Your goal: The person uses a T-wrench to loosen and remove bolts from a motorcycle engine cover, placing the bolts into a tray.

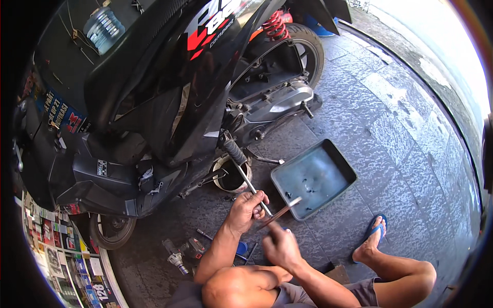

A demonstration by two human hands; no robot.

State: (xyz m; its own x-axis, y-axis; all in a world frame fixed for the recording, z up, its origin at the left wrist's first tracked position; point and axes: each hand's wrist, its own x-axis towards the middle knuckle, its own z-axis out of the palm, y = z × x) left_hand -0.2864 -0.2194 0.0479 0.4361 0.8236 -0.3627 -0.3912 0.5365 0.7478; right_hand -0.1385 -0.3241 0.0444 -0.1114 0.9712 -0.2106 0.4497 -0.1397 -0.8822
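Beside the tray (pixel 328 173), left hand (pixel 245 211) pinches metal rod (pixel 247 181): likely stiff; grasp tray-side end. Right hand (pixel 283 249): blurred, grip indeterminate.

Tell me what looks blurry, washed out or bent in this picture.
Head view: the right hand is smeared, probably by movement; head view: glare bleaches the ground outside, upper right; head view: the outer edge of the tiled floor bows, and the corners go black.

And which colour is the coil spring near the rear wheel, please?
The coil spring is red; see the head view.
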